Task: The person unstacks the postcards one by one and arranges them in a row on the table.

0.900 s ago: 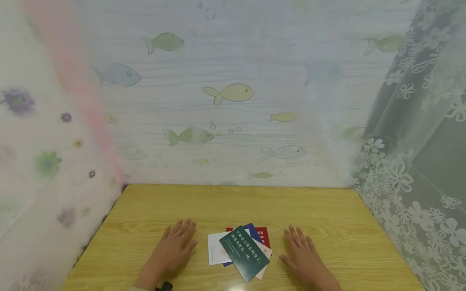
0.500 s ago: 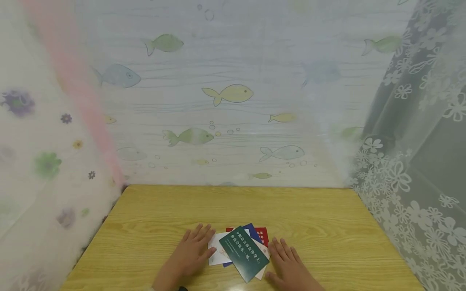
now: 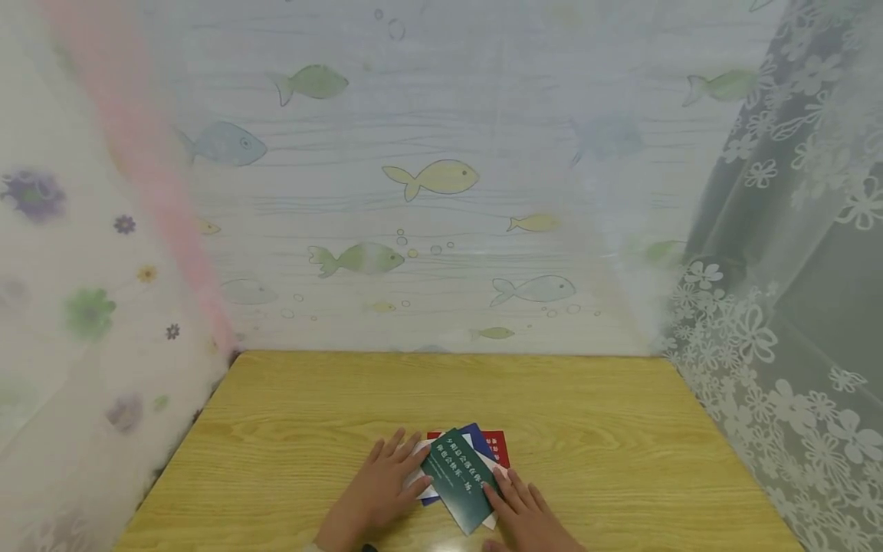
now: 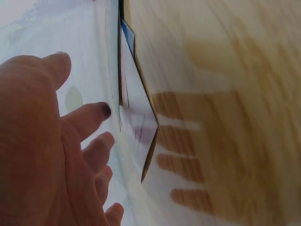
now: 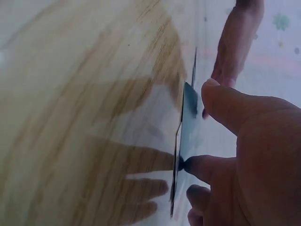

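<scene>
Head view: I can see a wooden table (image 3: 586, 429) with a small pile of cards near its front edge. On top lies a dark green card (image 3: 461, 477) with pale writing, turned at a slant. Under it peek out a white card (image 3: 418, 477), a blue card (image 3: 476, 434) and a red card (image 3: 498, 445).

The left hand (image 3: 381, 491) lies flat on the left side of the pile. Its fingers are straight and rest on the white card, right beside the green one. It is not grabbing anything. The right hand (image 3: 519, 507) lies flat on the right side. Its fingers are straight too, and the tips touch the lower right part of the green card. It is not gripping it either, only pressing on it.

In the left wrist view, the left hand's fingers (image 4: 91, 120) are spread and relaxed next to the white card (image 4: 138, 127). In the right wrist view, one fingertip (image 5: 188, 165) of the right hand touches the edge of the green card (image 5: 190, 106).

Behind the table hangs a pale sheet with painted fish (image 3: 434, 176). A white lace curtain (image 3: 773, 322) hangs on the right, and a flowery cloth (image 3: 90, 307) on the left.
</scene>
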`<state>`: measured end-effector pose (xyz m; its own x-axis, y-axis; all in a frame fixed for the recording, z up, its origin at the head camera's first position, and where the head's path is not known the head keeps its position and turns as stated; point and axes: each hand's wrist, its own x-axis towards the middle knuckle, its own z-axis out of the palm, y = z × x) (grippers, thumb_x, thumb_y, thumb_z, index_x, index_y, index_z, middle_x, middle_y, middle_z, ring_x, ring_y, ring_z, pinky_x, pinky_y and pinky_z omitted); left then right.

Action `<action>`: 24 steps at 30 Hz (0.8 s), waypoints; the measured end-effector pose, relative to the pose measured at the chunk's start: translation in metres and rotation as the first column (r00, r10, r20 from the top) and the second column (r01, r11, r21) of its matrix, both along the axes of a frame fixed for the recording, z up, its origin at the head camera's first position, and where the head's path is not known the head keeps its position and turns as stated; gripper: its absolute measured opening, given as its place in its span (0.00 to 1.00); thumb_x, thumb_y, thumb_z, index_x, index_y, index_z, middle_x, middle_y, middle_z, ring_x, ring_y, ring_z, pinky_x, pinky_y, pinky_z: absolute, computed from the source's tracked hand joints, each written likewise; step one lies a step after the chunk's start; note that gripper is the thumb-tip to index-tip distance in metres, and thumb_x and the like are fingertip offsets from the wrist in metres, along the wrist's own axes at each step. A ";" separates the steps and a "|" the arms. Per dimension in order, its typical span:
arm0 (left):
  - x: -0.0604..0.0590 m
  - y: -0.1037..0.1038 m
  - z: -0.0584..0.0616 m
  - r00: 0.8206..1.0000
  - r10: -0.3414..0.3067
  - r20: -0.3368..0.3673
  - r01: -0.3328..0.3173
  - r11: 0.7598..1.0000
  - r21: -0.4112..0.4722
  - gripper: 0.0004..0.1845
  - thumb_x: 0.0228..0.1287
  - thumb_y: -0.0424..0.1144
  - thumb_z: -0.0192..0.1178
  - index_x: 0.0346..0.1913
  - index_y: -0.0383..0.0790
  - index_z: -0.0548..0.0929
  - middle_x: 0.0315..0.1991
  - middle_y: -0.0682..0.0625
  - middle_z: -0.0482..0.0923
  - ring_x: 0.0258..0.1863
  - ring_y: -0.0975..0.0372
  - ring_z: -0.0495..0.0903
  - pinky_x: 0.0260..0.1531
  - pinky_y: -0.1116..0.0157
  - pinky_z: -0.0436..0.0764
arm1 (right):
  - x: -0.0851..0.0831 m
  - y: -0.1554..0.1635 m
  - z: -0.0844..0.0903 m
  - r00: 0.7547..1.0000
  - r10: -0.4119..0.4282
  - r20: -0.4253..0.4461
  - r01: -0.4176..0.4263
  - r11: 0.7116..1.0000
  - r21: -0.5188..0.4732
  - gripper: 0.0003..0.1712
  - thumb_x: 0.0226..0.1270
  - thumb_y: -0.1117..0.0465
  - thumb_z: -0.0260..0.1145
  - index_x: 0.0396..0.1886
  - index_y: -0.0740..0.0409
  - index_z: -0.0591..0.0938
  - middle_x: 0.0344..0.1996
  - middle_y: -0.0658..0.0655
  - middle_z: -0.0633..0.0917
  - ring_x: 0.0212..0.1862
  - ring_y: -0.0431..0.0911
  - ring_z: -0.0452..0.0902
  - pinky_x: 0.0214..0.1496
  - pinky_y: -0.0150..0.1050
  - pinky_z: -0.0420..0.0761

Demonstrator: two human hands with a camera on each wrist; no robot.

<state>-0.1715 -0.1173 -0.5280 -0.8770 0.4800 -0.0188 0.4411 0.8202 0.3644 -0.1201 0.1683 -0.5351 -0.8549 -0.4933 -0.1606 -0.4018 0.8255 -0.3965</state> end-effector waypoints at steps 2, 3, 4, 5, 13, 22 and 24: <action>0.001 0.001 0.001 1.000 0.002 0.021 -0.002 1.000 -0.009 0.33 0.77 0.63 0.44 0.75 0.48 0.72 0.78 0.47 0.62 0.80 0.45 0.54 0.76 0.38 0.54 | 0.000 0.000 0.000 1.000 0.000 0.005 0.000 1.000 -0.001 0.50 0.69 0.27 0.54 0.77 0.58 0.67 0.78 0.64 0.62 0.79 0.67 0.52 0.74 0.72 0.57; 0.002 0.001 0.001 1.000 0.003 0.028 -0.003 1.000 -0.012 0.33 0.77 0.63 0.43 0.74 0.48 0.72 0.78 0.47 0.62 0.80 0.45 0.54 0.76 0.38 0.53 | 0.000 0.000 0.001 1.000 -0.004 0.016 0.005 1.000 -0.008 0.50 0.69 0.27 0.53 0.77 0.58 0.67 0.79 0.65 0.61 0.79 0.67 0.51 0.75 0.72 0.56; 0.003 0.000 0.002 0.999 0.002 0.033 -0.002 1.000 -0.015 0.33 0.77 0.63 0.43 0.74 0.48 0.73 0.78 0.46 0.62 0.79 0.44 0.54 0.76 0.37 0.53 | -0.001 0.001 0.001 1.000 -0.008 0.023 0.008 1.000 -0.010 0.51 0.69 0.27 0.54 0.77 0.59 0.67 0.79 0.65 0.61 0.79 0.67 0.50 0.75 0.72 0.56; 0.003 0.000 0.002 0.999 0.001 0.038 -0.001 1.000 -0.019 0.33 0.77 0.64 0.43 0.74 0.48 0.73 0.78 0.46 0.62 0.79 0.44 0.54 0.76 0.37 0.53 | -0.002 0.001 0.001 1.000 -0.010 0.026 0.010 1.000 -0.011 0.51 0.69 0.27 0.54 0.77 0.59 0.66 0.79 0.65 0.61 0.79 0.67 0.50 0.75 0.73 0.56; 0.009 -0.001 0.002 0.998 -0.012 0.067 0.015 0.999 -0.036 0.34 0.76 0.65 0.42 0.72 0.49 0.75 0.78 0.47 0.62 0.80 0.45 0.53 0.76 0.36 0.52 | -0.012 0.010 0.000 1.000 -0.009 0.030 0.010 0.999 -0.036 0.52 0.67 0.30 0.60 0.77 0.63 0.65 0.79 0.68 0.57 0.78 0.70 0.49 0.74 0.74 0.55; 0.021 -0.003 0.005 0.997 -0.046 0.055 0.051 0.995 -0.091 0.33 0.75 0.67 0.43 0.71 0.52 0.77 0.77 0.49 0.65 0.79 0.46 0.57 0.75 0.38 0.57 | -0.021 0.018 0.008 1.000 -0.003 0.030 0.006 0.998 -0.067 0.54 0.62 0.36 0.69 0.77 0.63 0.64 0.79 0.68 0.58 0.79 0.70 0.49 0.75 0.74 0.53; 0.024 -0.003 0.003 0.997 -0.059 0.056 0.063 0.995 -0.071 0.33 0.76 0.67 0.43 0.70 0.51 0.78 0.77 0.48 0.66 0.78 0.45 0.57 0.75 0.37 0.57 | -0.022 0.019 0.010 0.999 -0.019 0.031 0.021 0.998 -0.058 0.54 0.61 0.38 0.71 0.78 0.62 0.64 0.79 0.68 0.58 0.79 0.69 0.48 0.75 0.73 0.52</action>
<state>-0.1479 -0.1206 -0.5248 -0.8427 0.5286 -0.1020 0.4729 0.8174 0.3290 -0.1424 0.1874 -0.5255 -0.8598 -0.4855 -0.1583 -0.3725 0.8084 -0.4558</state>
